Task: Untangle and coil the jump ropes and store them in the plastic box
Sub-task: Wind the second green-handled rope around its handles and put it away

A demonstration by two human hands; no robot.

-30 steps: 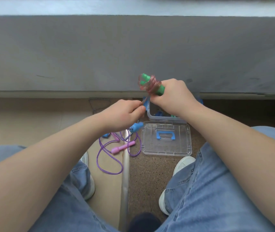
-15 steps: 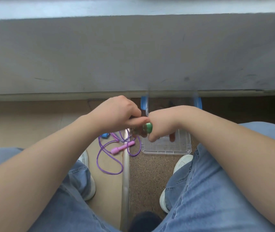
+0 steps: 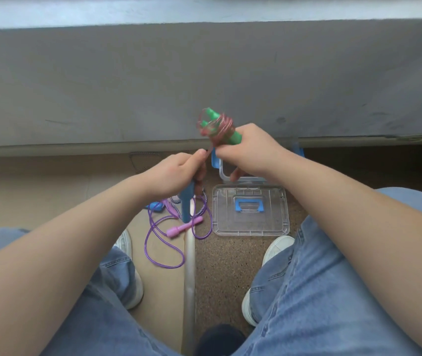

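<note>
Head view: right hand (image 3: 252, 150) grips green plastic handles (image 3: 235, 136) as a spool while left hand (image 3: 176, 176) pinches the reddish translucent rope (image 3: 219, 126) taut, likely for winding.

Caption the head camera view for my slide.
Right hand grips green handles wrapped in pink rope; left hand pinches its tail above purple rope and box lid.

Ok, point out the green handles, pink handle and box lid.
green handles (image 3: 235, 136), head view: bare shaft
pink handle (image 3: 176, 230), head view: mid grip
box lid (image 3: 251, 222), head view: clear panel
</note>
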